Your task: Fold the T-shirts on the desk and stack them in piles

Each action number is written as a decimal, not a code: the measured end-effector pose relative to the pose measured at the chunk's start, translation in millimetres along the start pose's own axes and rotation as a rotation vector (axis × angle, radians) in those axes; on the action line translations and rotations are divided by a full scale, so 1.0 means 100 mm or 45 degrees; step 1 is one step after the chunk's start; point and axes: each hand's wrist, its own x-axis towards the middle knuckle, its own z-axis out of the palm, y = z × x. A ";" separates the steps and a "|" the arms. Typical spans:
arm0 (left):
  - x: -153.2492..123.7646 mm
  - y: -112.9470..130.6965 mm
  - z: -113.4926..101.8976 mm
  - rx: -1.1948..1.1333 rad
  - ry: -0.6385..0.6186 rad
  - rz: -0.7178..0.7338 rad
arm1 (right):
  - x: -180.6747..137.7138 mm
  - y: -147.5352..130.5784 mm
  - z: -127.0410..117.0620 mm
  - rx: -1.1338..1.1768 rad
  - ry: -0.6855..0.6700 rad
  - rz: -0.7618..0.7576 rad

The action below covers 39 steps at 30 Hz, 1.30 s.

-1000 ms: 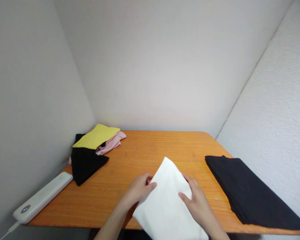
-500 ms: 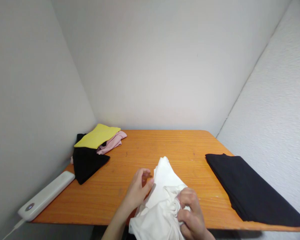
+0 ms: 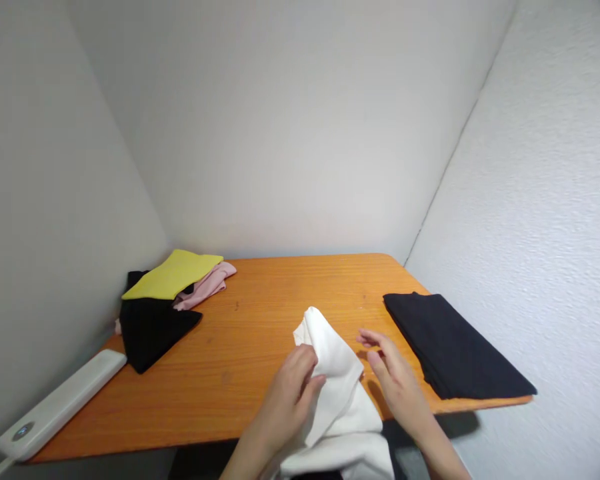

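Note:
A white cloth (image 3: pixel 337 380) lies bunched on the near edge of the orange table (image 3: pixel 260 333) and hangs over the front. My left hand (image 3: pixel 293 393) grips its left side, fingers pinched round a fold. To the right of the cloth my right hand (image 3: pixel 393 377) hovers just above the table, fingers loosely spread and holding nothing.
A folded black cloth (image 3: pixel 450 347) lies at the table's right edge. At the back left sits a pile with a yellow cloth (image 3: pixel 173 275), a pink cloth (image 3: pixel 205 287) and a black cloth (image 3: pixel 150 327). A white device (image 3: pixel 55 407) rests by the left wall.
The flat white cloth got crumpled by my right hand, which has since let go and moved right. My left hand closed on the cloth. The view swung right.

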 end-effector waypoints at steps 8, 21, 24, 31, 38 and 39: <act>-0.50 0.17 0.08 -0.440 -0.043 -0.162 | -0.24 -0.47 0.35 0.491 -0.558 0.031; -0.96 0.25 0.22 -0.601 -0.092 -0.528 | -0.85 -0.61 0.27 0.503 -0.972 0.302; -1.05 0.22 0.27 -0.586 -0.032 -0.531 | -0.91 -0.57 0.18 0.423 -0.931 0.273; -1.20 0.03 0.02 -0.534 0.465 -0.591 | -0.87 -0.48 -0.37 0.305 -0.477 0.297; -1.32 -0.06 -0.67 -0.313 0.847 -0.622 | -0.71 -0.38 -1.10 0.049 0.159 0.154; -1.32 -0.04 -0.77 -0.221 0.845 -0.574 | -0.68 -0.40 -1.17 -0.097 0.264 0.059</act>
